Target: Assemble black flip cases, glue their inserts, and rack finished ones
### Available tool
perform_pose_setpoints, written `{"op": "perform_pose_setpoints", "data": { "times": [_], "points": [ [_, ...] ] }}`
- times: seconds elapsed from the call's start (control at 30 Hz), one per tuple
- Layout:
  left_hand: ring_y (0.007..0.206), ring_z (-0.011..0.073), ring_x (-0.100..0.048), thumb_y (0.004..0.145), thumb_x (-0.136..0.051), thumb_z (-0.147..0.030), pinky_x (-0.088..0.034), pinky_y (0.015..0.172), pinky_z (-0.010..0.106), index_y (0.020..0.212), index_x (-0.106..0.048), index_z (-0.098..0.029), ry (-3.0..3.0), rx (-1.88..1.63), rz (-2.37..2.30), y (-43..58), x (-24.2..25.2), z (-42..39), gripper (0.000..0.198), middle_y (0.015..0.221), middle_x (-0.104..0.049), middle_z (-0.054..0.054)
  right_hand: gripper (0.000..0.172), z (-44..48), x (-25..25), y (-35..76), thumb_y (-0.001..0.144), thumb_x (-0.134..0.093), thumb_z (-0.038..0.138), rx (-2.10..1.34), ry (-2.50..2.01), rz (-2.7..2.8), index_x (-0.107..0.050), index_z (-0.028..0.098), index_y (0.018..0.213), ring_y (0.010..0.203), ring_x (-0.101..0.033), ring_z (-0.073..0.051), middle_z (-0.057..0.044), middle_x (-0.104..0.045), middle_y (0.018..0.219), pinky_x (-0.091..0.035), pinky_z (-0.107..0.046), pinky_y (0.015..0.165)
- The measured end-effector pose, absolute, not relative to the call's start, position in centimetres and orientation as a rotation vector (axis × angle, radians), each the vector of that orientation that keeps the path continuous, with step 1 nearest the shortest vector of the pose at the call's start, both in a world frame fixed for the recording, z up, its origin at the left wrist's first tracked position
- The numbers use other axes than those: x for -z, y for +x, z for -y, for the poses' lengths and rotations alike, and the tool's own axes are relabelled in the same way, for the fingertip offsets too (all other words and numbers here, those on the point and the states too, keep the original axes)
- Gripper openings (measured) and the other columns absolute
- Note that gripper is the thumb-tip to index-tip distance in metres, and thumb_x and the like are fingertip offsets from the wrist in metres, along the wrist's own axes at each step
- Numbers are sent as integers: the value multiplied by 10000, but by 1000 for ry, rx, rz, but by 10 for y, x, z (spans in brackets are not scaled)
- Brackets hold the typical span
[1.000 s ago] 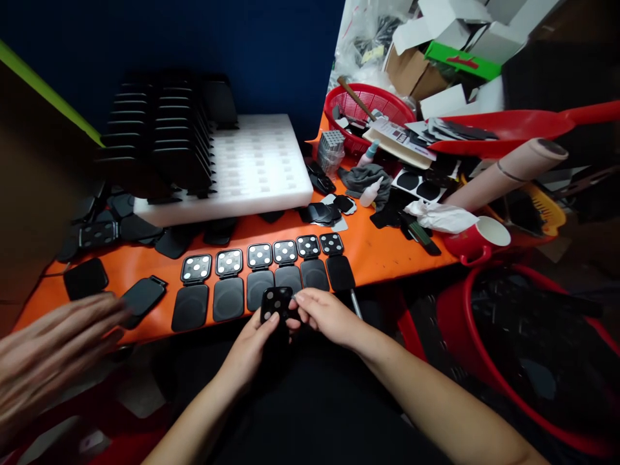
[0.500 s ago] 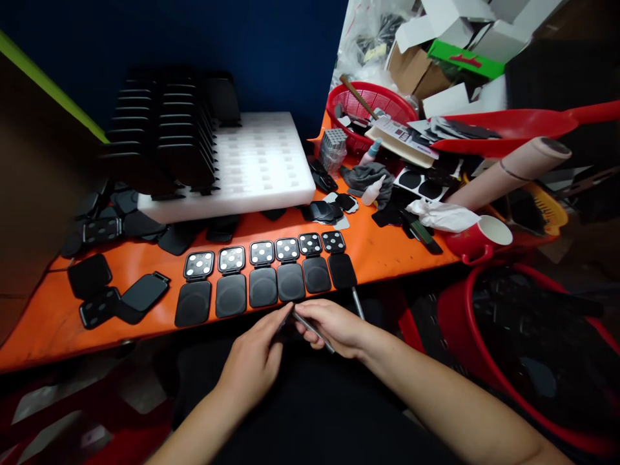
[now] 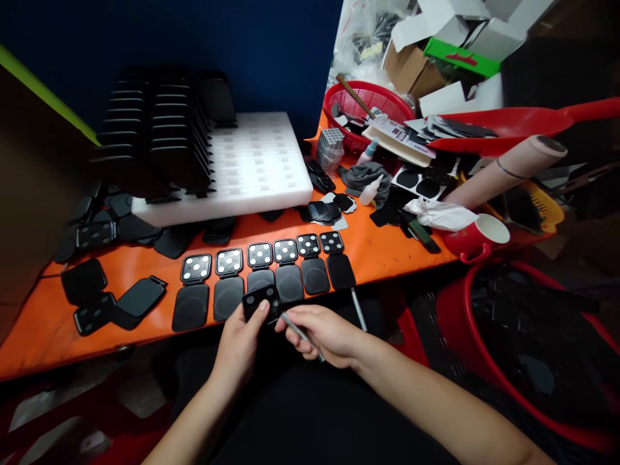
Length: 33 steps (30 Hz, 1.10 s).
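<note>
My left hand (image 3: 241,341) grips a black square plate (image 3: 255,299) with grey dots, thumb on its face, near the table's front edge. My right hand (image 3: 325,332) is closed round a thin grey metal rod (image 3: 303,334), whose upper end points at the plate's right edge; whether they touch I cannot tell. Beyond the hands, several hinged black pieces lie unfolded in a row. Each has an upper leaf (image 3: 229,261) with pale round dots and a plain dark lower leaf (image 3: 190,307). Part of one lower leaf is hidden behind the held plate.
A white foam block (image 3: 261,161) carries upright black plates (image 3: 177,139). Loose black pieces (image 3: 140,302) lie at left on the orange table (image 3: 378,265). At right are a red mug (image 3: 472,239), a white squeeze bottle (image 3: 371,190), a red basket (image 3: 334,103) and a large red tub (image 3: 450,310).
My left hand has shifted left and turned the black plate, so its dotted face now shows. The right hand, still on the rod, has drawn slightly apart from it.
</note>
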<state>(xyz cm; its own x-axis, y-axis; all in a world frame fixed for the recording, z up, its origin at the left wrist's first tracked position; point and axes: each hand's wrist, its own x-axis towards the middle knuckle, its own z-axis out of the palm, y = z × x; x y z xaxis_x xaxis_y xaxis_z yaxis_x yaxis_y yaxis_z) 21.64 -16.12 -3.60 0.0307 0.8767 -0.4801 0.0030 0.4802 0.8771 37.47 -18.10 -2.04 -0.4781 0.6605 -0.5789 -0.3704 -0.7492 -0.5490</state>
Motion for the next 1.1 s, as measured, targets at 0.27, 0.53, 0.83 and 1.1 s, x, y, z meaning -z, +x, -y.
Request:
{"op": "perform_pose_setpoints", "data": {
  "times": [0.27, 0.53, 0.83, 1.1],
  "points": [
    [842, 171, -639, 830, -573, -280, -482, 783, 266, 998, -678, -217, 1558, -871, -1257, 215, 33, 176, 208, 912, -701, 35, 109, 184, 16, 372, 845, -469, 215, -2251, -1153, 277, -506, 151, 765, 407, -363, -22, 20, -478, 624, -193, -120, 357],
    [862, 141, -677, 844, -535, -125, -513, 754, 209, 1205, -574, -286, 1882, -895, -935, 219, 35, 182, 397, 1046, -707, 28, 255, 188, 12, 394, 886, -395, 369, -2418, -918, -172, -477, 168, 753, 378, -349, -41, 23, -466, 571, -171, -132, 339],
    [864, 209, -668, 839, -551, -288, -515, 763, 294, 1033, -670, -181, 1497, -811, -952, 265, 30, 157, 251, 957, -724, 64, 300, 199, 9, 422, 788, -564, 473, -1820, -1292, 308, -511, 178, 766, 419, -265, -46, 69, -385, 559, -178, -175, 390],
    [991, 252, -625, 776, -610, -382, -488, 835, 371, 1138, -578, -150, 971, -720, -802, 331, 39, 122, 431, 1093, -662, 128, 312, 188, 26, 496, 834, -480, 456, -1057, -1850, 1237, -534, 166, 730, 606, -436, -118, 14, -475, 648, -346, -228, 571]
  ]
}}
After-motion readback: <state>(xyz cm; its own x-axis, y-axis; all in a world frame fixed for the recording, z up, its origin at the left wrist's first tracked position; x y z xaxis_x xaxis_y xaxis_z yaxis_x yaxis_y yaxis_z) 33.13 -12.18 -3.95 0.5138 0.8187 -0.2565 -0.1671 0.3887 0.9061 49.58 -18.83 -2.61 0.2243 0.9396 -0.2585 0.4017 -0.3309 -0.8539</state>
